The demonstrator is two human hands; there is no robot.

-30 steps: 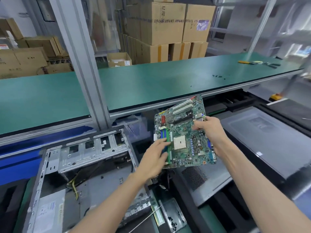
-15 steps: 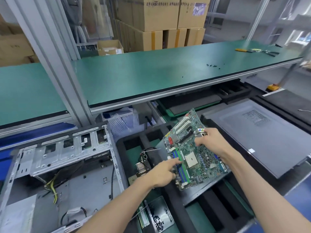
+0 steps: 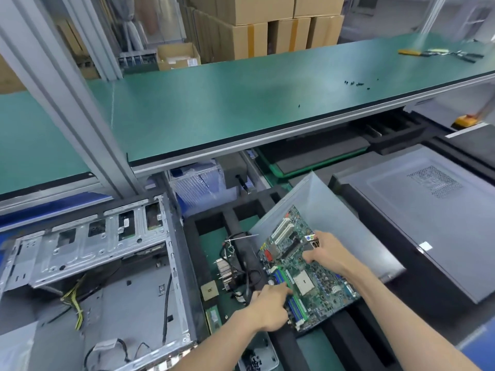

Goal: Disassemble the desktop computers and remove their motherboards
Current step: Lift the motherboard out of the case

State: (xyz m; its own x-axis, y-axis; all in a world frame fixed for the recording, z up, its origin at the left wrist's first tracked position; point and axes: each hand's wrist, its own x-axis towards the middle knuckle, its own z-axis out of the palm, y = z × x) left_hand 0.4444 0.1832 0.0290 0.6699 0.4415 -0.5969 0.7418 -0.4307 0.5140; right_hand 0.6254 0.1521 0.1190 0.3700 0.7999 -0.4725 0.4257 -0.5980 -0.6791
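Left hand (image 3: pixel 267 306) covers motherboard (image 3: pixel 308 274) corner; tools (image 3: pixel 442 53) blurred.
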